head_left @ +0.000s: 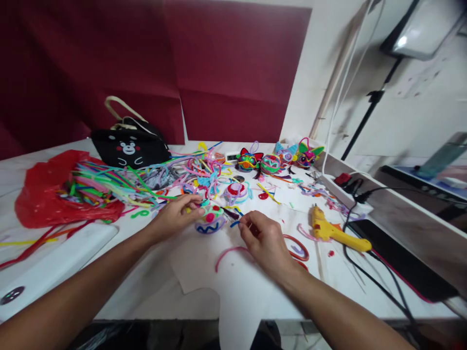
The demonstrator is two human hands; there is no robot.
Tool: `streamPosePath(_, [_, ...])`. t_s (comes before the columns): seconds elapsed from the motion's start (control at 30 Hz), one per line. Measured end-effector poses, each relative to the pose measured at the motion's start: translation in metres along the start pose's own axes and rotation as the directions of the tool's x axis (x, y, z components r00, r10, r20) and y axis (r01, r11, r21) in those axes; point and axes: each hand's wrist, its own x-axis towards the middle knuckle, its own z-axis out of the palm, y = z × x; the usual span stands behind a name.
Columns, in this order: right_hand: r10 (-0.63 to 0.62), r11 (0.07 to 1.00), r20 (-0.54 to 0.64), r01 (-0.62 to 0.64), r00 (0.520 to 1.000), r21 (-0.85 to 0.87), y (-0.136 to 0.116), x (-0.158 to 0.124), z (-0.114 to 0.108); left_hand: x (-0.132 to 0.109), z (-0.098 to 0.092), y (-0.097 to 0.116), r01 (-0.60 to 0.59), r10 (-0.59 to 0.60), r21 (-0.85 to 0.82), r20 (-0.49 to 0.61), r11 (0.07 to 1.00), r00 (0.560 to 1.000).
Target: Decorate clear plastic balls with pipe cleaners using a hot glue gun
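My left hand (180,211) is closed at the upper left edge of a small decorated ball (209,226), with fingers and thumb on it. Green, pink and lilac show on the ball, along with a dark blue zigzag on its front. To its right, my right hand (264,238) pinches a short blue pipe cleaner (235,224), its free end pointing at the ball. A dark tassel (230,214) lies between the hands. Beneath my right hand, a pink pipe cleaner (228,251) curves over white paper (200,267). Red coiled pipe cleaners (302,245) lie just right of that hand.
A yellow glue gun (337,235) and black phone-like slab (397,257) lie right, with cables around them. Finished animal-faced balls (248,161) line the back. A red bag (44,194) of pipe cleaners, a black bag (129,146) and a white case (69,265) occupy the left.
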Motion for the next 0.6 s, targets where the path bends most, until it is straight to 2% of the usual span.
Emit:
streamPosePath(0.1, [0.013, 1.000, 0.020, -0.013, 1.000, 0.007, 0.000, -0.001, 0.001, -0.006, 0.004, -0.001, -0.004, -0.005, 0.163, 0.051, 0.987, 0.999])
streamPosePath(0.23, [0.024, 1.000, 0.040, -0.024, 0.999, -0.011, 0.000, -0.002, 0.001, -0.011, 0.014, 0.000, -0.036, 0.017, 0.276, 0.071, 0.960, 0.997])
streamPosePath(0.4, [0.038, 0.999, 0.061, -0.036, 0.997, -0.030, -0.001, -0.002, 0.002, -0.010, 0.026, -0.007, -0.087, 0.068, 0.347, 0.067, 0.934, 0.995])
streamPosePath(0.6, [0.039, 0.999, 0.056, -0.038, 0.998, -0.028, 0.000, -0.001, 0.002, -0.008, 0.032, -0.009, -0.128, 0.134, 0.367, 0.008, 0.921, 0.991])
